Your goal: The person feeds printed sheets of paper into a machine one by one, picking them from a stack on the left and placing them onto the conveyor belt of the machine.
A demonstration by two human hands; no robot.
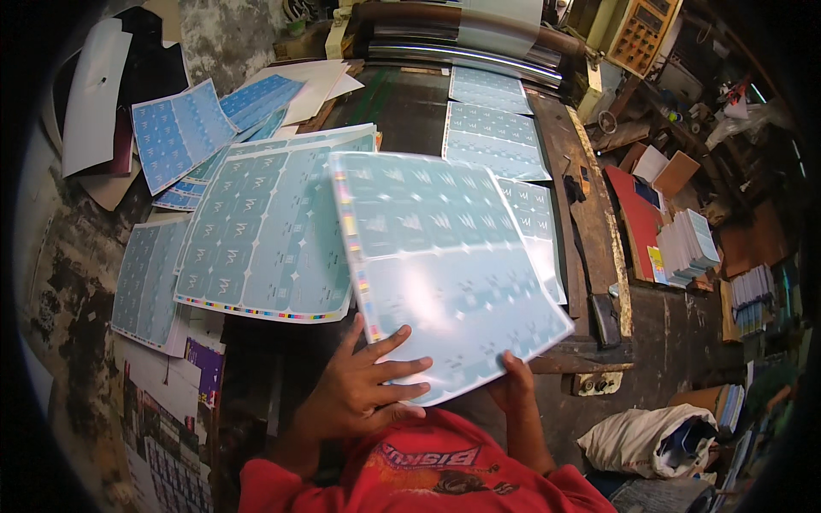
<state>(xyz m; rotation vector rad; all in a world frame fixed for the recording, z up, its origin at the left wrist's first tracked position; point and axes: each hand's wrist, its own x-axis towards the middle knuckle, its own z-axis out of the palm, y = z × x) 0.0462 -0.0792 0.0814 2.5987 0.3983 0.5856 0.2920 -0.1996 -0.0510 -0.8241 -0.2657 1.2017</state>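
Two hands: both hold one glossy pale-teal printed sheet (445, 265) by its near edge, lifted off the surface and tilted up toward the camera.
Left grip: the left hand (363, 389) is closed on the sheet's near left corner, with fingers (402, 368) spread flat over the printed face and the thumb hidden beneath.
Right grip: the right hand (513, 385) pinches the near edge further right; only fingertips curl over it, so how firmly it holds I cannot tell.
Sheet direction: it runs away from both hands, up and slightly left, its long axis nearly in line with the person's gaze.
Nearer hand: the left covers more of the sheet; the right only steadies the edge.
Left neighbour: a stack of matching sheets (269, 231) lies flat just left of the held sheet, whose left edge overlaps it in this view.
Beyond: more sheets (492, 128) lie in a row on the dark surface (402, 107) leading to a roller machine (462, 34).
Right edge: a worn wooden rail (599, 231) borders the surface; piles of paper (688, 244) sit past it.
Open room: mostly straight ahead, between stack and rail.
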